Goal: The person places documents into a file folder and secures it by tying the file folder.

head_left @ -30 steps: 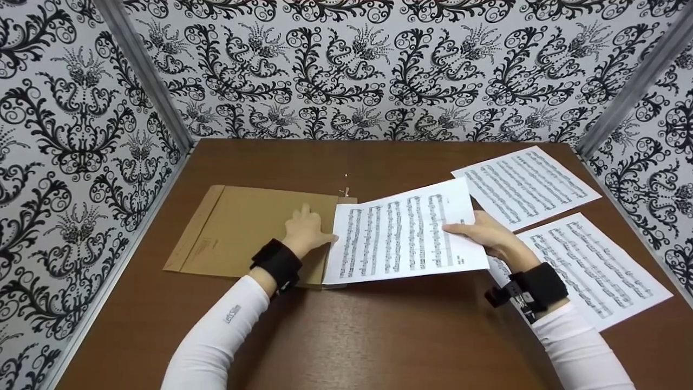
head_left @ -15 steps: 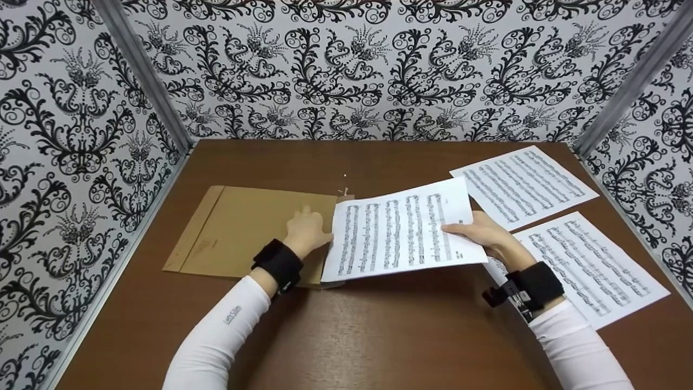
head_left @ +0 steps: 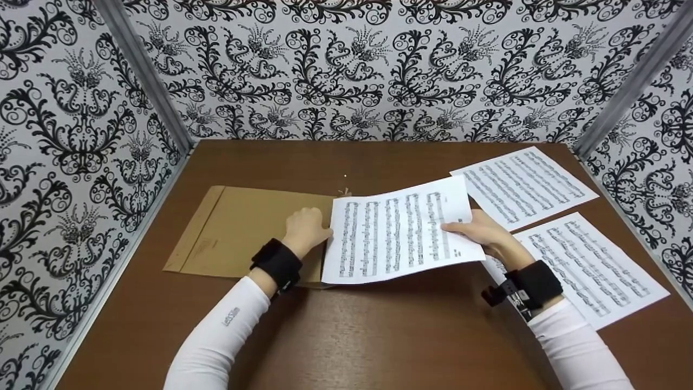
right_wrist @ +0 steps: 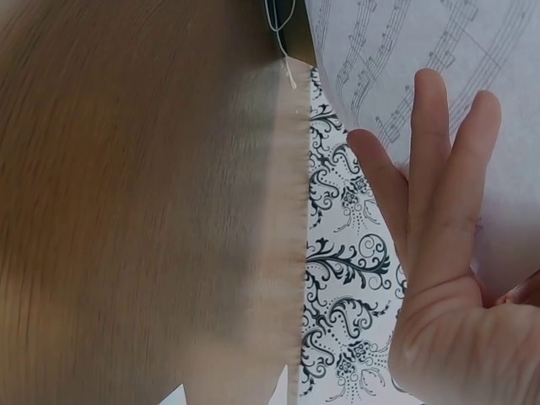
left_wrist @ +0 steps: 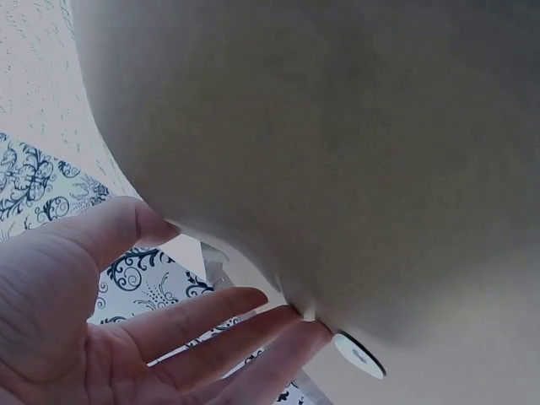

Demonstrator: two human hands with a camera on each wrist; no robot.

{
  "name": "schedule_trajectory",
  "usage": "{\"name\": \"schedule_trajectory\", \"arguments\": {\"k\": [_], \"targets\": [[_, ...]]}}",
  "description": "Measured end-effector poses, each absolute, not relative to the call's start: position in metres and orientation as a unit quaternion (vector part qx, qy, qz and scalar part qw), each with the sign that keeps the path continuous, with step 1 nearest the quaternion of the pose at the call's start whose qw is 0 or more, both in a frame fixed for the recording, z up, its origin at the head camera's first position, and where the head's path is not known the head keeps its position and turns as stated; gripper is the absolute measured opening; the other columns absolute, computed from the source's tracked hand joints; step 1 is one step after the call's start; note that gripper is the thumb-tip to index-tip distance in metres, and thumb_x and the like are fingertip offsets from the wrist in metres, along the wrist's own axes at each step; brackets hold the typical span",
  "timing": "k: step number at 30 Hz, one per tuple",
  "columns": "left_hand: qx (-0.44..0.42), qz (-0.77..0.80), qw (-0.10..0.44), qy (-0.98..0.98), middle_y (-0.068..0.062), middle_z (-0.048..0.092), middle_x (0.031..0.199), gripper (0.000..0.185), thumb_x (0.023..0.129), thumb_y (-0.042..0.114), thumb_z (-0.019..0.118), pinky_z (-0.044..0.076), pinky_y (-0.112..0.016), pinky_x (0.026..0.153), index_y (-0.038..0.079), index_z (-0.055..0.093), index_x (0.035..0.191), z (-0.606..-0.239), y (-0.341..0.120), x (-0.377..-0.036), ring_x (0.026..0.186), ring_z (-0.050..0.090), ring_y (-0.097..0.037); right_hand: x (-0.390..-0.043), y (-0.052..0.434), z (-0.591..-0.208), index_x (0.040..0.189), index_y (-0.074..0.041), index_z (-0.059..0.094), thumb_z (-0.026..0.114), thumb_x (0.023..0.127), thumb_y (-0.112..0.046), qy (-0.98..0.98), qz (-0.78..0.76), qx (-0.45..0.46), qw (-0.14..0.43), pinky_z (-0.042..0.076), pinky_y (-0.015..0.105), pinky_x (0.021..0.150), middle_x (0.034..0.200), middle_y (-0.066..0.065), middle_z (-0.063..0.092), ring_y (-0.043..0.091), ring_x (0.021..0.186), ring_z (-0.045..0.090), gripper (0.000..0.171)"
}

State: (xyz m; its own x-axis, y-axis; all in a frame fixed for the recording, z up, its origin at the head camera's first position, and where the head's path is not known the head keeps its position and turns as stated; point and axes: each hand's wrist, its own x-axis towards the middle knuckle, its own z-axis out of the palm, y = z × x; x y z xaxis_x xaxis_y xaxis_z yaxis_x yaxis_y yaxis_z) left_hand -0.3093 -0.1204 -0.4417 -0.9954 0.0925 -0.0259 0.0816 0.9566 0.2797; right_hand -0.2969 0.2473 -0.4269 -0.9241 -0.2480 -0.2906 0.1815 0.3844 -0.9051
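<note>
A brown envelope (head_left: 243, 227) lies flat on the left of the brown table (head_left: 379, 336). My left hand (head_left: 306, 230) is at its right end, fingers curled at the mouth. In the left wrist view the fingers (left_wrist: 245, 325) and thumb touch the raised envelope paper (left_wrist: 337, 152) beside a white closure disc (left_wrist: 359, 354). My right hand (head_left: 476, 230) pinches a sheet of printed music (head_left: 398, 230) by its right edge, thumb on top. The right wrist view shows straight fingers (right_wrist: 439, 194) under that sheet (right_wrist: 472, 51). The sheet's left edge overlaps the envelope's right end.
Two more music sheets lie on the right, one far (head_left: 522, 184) and one near (head_left: 590, 265). Patterned walls (head_left: 346, 70) close the table at the back and on both sides. A thin string (head_left: 344, 190) shows at the envelope's far right corner.
The held sheet has slid a little left over the envelope's right end. My left hand's fingers have curled down at the envelope mouth.
</note>
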Motion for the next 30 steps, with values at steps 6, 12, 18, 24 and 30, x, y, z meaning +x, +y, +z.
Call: {"name": "schedule_trajectory", "arguments": {"k": [6,12,18,24,30], "targets": [[0.048,0.139,0.004,0.989,-0.008,0.063,0.076,0.044,0.086,0.032,0.075,0.058,-0.046,0.071,0.014,0.042,0.065,-0.440,-0.121,-0.308,0.077,0.067,-0.029,-0.295,0.248,-0.428,0.139,0.014,0.047,0.065,0.098,-0.015,0.813,-0.558,-0.004,0.167,0.061,0.022,0.067,0.084,-0.010,0.072,0.006,0.071,0.074,0.054],[0.070,0.131,-0.056,0.987,0.000,0.044,0.062,0.049,0.082,0.018,0.073,0.056,-0.046,0.059,0.017,0.031,0.056,-0.438,-0.118,-0.305,0.062,0.056,-0.023,-0.295,0.247,-0.430,0.139,0.015,0.047,0.066,0.096,-0.015,0.826,-0.545,-0.008,0.146,0.061,0.021,0.065,0.084,-0.009,0.071,0.005,0.069,0.073,0.055],[0.090,0.097,-0.137,0.982,-0.009,0.065,0.064,0.037,0.078,0.004,0.070,0.058,-0.047,0.056,0.011,0.042,0.056,-0.438,-0.110,-0.301,0.062,0.068,-0.028,-0.294,0.245,-0.429,0.140,0.015,0.046,0.066,0.096,-0.014,0.828,-0.542,-0.009,0.142,0.061,0.021,0.064,0.084,-0.009,0.070,0.005,0.068,0.072,0.056],[0.101,0.076,-0.197,0.972,-0.011,0.070,0.064,0.030,0.077,-0.003,0.069,0.057,-0.045,0.051,0.008,0.051,0.057,-0.438,-0.107,-0.297,0.058,0.068,-0.026,-0.293,0.244,-0.427,0.138,0.016,0.048,0.066,0.095,-0.013,0.831,-0.537,-0.013,0.143,0.060,0.021,0.065,0.083,-0.008,0.071,0.005,0.068,0.072,0.055],[0.096,0.070,-0.196,0.973,-0.013,0.072,0.067,0.018,0.078,-0.002,0.069,0.058,-0.045,0.052,0.004,0.065,0.062,-0.439,-0.107,-0.298,0.061,0.071,-0.030,-0.292,0.243,-0.422,0.138,0.014,0.048,0.067,0.095,-0.015,0.839,-0.522,-0.026,0.151,0.060,0.022,0.064,0.083,-0.007,0.071,0.006,0.066,0.072,0.055]]}}
